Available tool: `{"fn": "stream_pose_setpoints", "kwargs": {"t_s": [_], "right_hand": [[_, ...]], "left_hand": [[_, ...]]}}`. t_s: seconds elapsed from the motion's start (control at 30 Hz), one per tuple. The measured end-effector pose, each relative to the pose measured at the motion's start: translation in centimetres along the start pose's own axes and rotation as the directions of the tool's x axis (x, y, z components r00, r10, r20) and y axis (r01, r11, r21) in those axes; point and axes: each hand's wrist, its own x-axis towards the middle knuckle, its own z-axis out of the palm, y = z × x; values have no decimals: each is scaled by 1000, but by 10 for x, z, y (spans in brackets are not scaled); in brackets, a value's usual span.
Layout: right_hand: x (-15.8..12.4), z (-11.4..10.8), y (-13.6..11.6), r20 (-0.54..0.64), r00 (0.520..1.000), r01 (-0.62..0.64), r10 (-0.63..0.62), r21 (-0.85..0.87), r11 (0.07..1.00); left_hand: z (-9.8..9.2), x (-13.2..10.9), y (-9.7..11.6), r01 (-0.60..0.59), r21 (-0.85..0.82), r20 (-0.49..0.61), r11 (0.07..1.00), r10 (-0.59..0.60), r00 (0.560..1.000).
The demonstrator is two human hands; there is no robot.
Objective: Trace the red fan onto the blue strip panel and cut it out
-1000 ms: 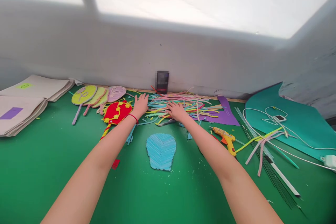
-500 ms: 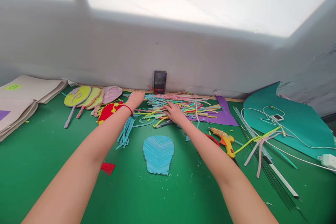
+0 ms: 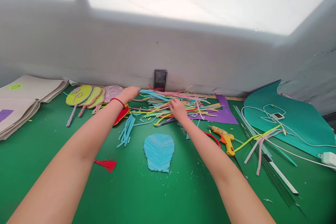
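Note:
A heap of pipe cleaners [image 3: 194,106] in pink, yellow, blue and green lies along the back of the table. My left hand [image 3: 130,93] is closed at its left end, on a bundle of blue pipe cleaners [image 3: 152,93] stretching rightward across the heap. On the heap, my right hand [image 3: 179,110] has its fingers curled at the right end of the blue strands; its fingertips are partly hidden. Nearer to me lies a flat blue panel [image 3: 159,152] of strands laid in a V pattern. Short blue pieces [image 3: 127,130] lie below my left wrist.
Fan-shaped crafts [image 3: 78,96] and a red piece [image 3: 121,114] lie left, near an open book [image 3: 23,103]. A red tassel [image 3: 107,165] is by my left forearm. Right are a yellow glue gun [image 3: 225,140], purple sheet [image 3: 229,113], teal sheet [image 3: 301,119], white cable and thin wires [image 3: 275,178].
My left hand has shifted left, with blue pipe cleaners now stretching from it. The fingers of my right hand, spread before, have curled in and moved slightly right.

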Motion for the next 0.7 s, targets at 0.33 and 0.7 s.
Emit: {"fn": "stream_pose_setpoints", "kwargs": {"t_s": [0.33,0.7], "right_hand": [[2,11,23,71,992,-112,106,78,991],[4,-7,5,27,982,-187,185,150,971]], "left_hand": [[-56,-6,-41,91,-347,272,934,7,962],[-83,-52,-79,193,-855,228,481,16,973]]}}
